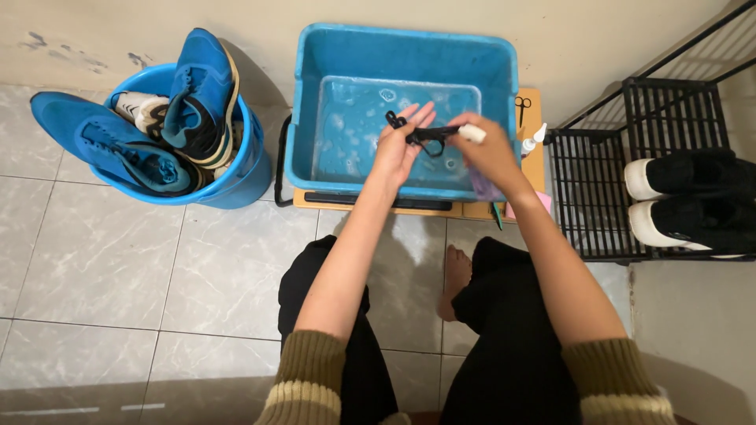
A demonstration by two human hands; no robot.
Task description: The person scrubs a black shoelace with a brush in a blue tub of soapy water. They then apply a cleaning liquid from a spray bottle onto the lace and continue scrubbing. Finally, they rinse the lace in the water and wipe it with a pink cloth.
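Observation:
Over a blue plastic basin (504, 94) of soapy water, my left hand (396, 153) lies palm up and holds a wet black shoelace (429, 135) across its fingers. My right hand (494, 160) grips a small brush whose white head (473, 134) presses on the lace's right end. A purple piece, which looks like the brush handle (487, 190), shows below that hand. Both hands hover just above the water, close together.
The basin rests on a wooden board (378, 206) with scissors (522, 109) and a small white bottle (534, 140) at its right. A blue bucket (252, 177) holding blue sneakers (197, 90) stands left. A black wire rack (591, 197) with black-and-white shoes (685, 201) stands right. My knees and a bare foot (455, 279) are on the tiled floor.

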